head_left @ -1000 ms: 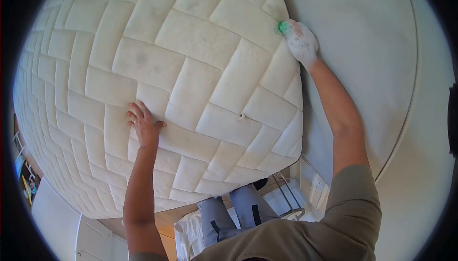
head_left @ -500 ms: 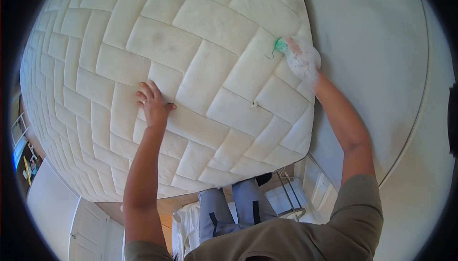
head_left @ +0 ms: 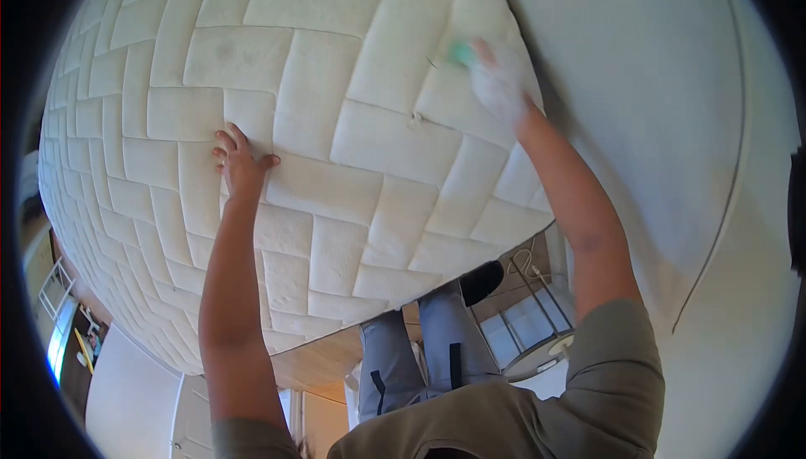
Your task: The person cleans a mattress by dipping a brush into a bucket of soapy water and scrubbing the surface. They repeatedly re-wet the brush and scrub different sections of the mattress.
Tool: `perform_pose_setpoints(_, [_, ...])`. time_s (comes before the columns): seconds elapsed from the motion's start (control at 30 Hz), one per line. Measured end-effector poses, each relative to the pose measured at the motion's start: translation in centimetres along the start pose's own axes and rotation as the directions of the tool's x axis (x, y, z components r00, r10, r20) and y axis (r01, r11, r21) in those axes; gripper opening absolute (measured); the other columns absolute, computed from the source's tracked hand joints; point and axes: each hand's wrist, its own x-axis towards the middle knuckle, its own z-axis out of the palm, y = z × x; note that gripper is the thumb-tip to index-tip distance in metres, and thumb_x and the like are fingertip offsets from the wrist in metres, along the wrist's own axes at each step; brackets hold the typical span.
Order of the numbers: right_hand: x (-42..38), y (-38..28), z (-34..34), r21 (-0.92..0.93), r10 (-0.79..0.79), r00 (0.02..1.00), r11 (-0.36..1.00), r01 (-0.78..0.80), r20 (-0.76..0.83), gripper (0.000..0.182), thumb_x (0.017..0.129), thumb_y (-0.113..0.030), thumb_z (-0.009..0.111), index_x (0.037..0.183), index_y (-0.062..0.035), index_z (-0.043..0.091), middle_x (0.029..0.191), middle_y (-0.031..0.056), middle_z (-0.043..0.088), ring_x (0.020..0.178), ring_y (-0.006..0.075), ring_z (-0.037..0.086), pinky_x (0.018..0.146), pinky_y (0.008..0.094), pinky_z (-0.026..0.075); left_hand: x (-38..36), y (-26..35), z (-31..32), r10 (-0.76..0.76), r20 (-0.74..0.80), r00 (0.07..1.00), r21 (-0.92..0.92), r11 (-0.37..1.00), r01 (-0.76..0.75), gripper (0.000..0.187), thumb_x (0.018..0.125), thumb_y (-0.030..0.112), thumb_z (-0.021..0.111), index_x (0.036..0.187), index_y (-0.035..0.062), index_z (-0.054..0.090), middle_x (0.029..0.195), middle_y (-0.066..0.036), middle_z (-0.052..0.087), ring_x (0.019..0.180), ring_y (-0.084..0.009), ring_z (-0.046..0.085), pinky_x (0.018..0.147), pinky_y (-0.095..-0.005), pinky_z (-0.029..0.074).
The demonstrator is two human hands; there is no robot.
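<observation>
A white quilted mattress (head_left: 319, 65) with a brick-like stitched pattern fills most of the view, with a few faint grey stains. My left hand (head_left: 242, 161) lies on it with fingers spread, holding nothing. Near the mattress's right edge, my right hand (head_left: 498, 86) is covered in white suds and blurred by motion. It grips a green scrubber (head_left: 460, 53) pressed to the fabric; the fingers partly hide it. Below that hand, a small tuft (head_left: 416, 117) sticks out of the mattress surface.
A smooth grey panel (head_left: 646, 106) runs along the mattress's right side. Below are my legs (head_left: 445, 333), a metal-framed rack (head_left: 525, 316) and wooden floor (head_left: 315, 367). A white door (head_left: 193, 417) and assorted small items (head_left: 86, 346) are at lower left.
My right hand has moved the scrubber up and left across the mattress. My left hand stays spread on the same patch, while the whole view has shifted.
</observation>
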Motion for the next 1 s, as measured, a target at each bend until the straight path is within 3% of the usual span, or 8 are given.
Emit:
perform_pose_setpoints(0.23, [-32.2,2.5,-4.3,0.063,0.448,0.878,0.894,-0.444,-0.17,0.044,0.082,-0.021,0.055,0.117,0.0034,0.043,0.105,0.026,0.052,0.094,0.0405,0.053,0.082,0.0457,0.042,-1.4,-0.4,0.3,0.041,-0.136,0.99,-0.039,0.998,-0.047,0.104,0.064,0.035,0.076,0.141,0.0092,0.01,0.144,-0.02,0.014,0.128,-0.0449,0.022,0.098,-0.0571,0.027])
perform_pose_setpoints(0.33, [-47.2,-0.4,-0.6,0.634,0.812,0.566,0.365,-0.681,0.141,0.046,0.075,-0.019,0.055,0.116,-0.0004,0.044,0.098,0.0196,0.054,0.088,0.0327,0.055,0.077,0.0411,0.042,-5.1,-0.3,0.3,0.018,-0.258,0.966,-0.041,0.999,-0.03,0.096,0.071,0.034,0.071,0.141,0.0105,0.009,0.145,-0.018,0.013,0.13,-0.0414,0.02,0.101,-0.056,0.023])
perform_pose_setpoints(0.37, [-53.1,0.0,4.1,0.719,0.86,0.25,-0.176,-0.672,0.444,0.045,0.071,-0.015,0.06,0.113,-0.0034,0.047,0.088,0.0134,0.055,0.077,0.0243,0.054,0.07,0.0379,0.043,-6.5,-0.9,1.0,0.13,-0.309,0.942,-0.123,0.977,-0.175,0.09,0.075,0.032,0.067,0.141,0.0107,0.01,0.145,-0.018,0.014,0.131,-0.0398,0.02,0.102,-0.0549,0.021])
perform_pose_setpoints(0.47, [-61.1,-2.6,10.5,0.503,0.694,0.024,-0.497,-0.707,0.719,0.044,0.067,-0.014,0.064,0.108,-0.0048,0.05,0.08,0.0064,0.055,0.067,0.0201,0.051,0.065,0.0346,0.043,-12.4,-1.7,2.0,0.326,-0.375,0.868,-0.202,0.885,-0.419,0.08,0.081,0.03,0.062,0.141,0.0101,0.012,0.144,-0.019,0.018,0.131,-0.0374,0.02,0.104,-0.053,0.019])
perform_pose_setpoints(0.6, [-64.1,-2.2,21.0,0.406,0.696,0.411,0.185,-0.895,0.589,0.029,0.072,-0.021,0.064,0.095,-0.0058,0.056,0.073,0.0054,0.06,0.063,0.0271,0.057,0.061,0.0362,0.044,-20.4,-0.6,3.5,0.486,-0.289,0.825,-0.214,0.807,-0.551,0.072,0.085,0.029,0.057,0.14,0.0078,0.016,0.142,-0.02,0.023,0.132,-0.0351,0.021,0.105,-0.0485,0.019])
perform_pose_setpoints(0.67, [-63.4,0.2,28.0,0.426,0.701,0.375,0.112,-0.898,0.606,0.031,0.077,-0.022,0.061,0.104,-0.0073,0.058,0.079,0.0091,0.06,0.066,0.0207,0.056,0.061,0.0353,0.045,-21.7,-1.0,5.2,0.47,-0.308,0.827,-0.222,0.809,-0.543,0.071,0.086,0.029,0.057,0.14,0.0065,0.016,0.142,-0.02,0.023,0.132,-0.0347,0.02,0.105,-0.046,0.019])
perform_pose_setpoints(0.73, [-66.7,4.2,39.7,-0.211,0.62,0.686,0.781,-0.588,0.382,0.029,0.081,-0.035,0.054,0.092,-0.0099,0.063,0.07,0.006,0.059,0.06,0.0223,0.056,0.056,0.0374,0.045,-22.2,-1.4,6.8,0.45,-0.347,0.823,-0.227,0.811,-0.539,0.07,0.088,0.031,0.053,0.139,0.0035,0.016,0.142,-0.019,0.023,0.132,-0.0339,0.02,0.106,-0.0402,0.021])
perform_pose_setpoints(1.0, [-62.2,7.8,49.1,-0.169,0.602,0.507,0.731,-0.661,0.617,0.027,0.08,-0.031,0.052,0.091,-0.0084,0.063,0.075,0.0092,0.06,0.066,0.0239,0.057,0.061,0.0373,0.046,-22.6,-3.7,12.3,0.374,-0.379,0.847,-0.262,0.834,-0.485,0.067,0.091,0.034,0.047,0.141,0.0069,0.013,0.145,-0.013,0.019,0.134,-0.0269,0.016,0.107,-0.0378,0.016])
